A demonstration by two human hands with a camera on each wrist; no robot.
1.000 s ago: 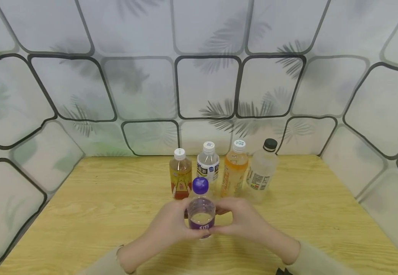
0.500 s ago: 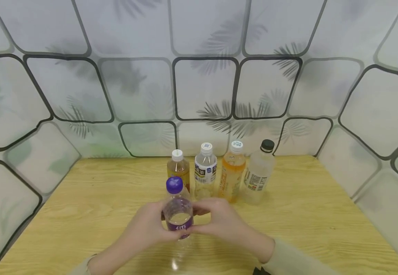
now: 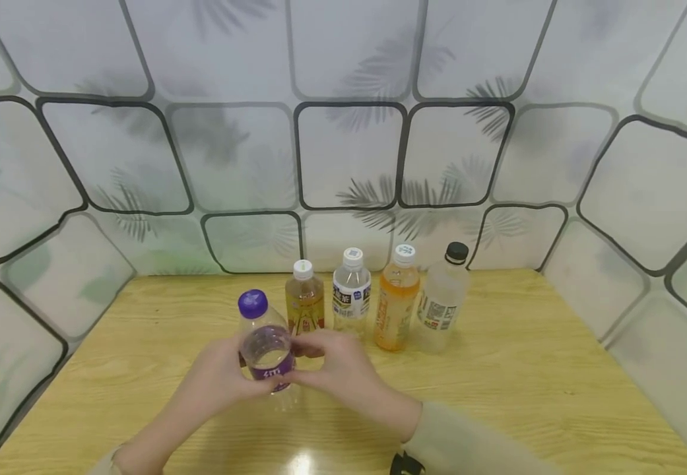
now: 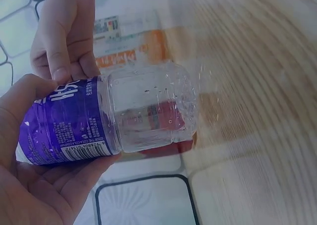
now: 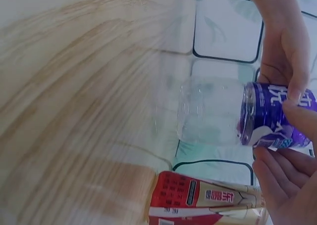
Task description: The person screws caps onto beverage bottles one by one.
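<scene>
Both hands hold one clear plastic bottle [image 3: 264, 333] with a purple cap and purple label, at the left end of a row of bottles. It leans a little left in the head view. My left hand [image 3: 215, 373] grips its left side, and my right hand [image 3: 340, 366] grips its right side. The thumbs meet at the front on the purple label [image 4: 74, 121]. In the right wrist view, the transparent lower part of the bottle [image 5: 210, 111] extends below the fingers. Whether its base touches the table cannot be told.
Behind stand a brown tea bottle [image 3: 305, 303], a clear bottle with a white-and-blue label [image 3: 352, 293], an orange drink bottle [image 3: 396, 310] and a black-capped bottle [image 3: 441, 303]. They stand on a wooden table [image 3: 527, 369], with a patterned wall [image 3: 355, 158] behind.
Both hands have moved left with the purple-capped bottle, from in front of the row to its left end. The bottle now tilts more. The other bottles stay standing.
</scene>
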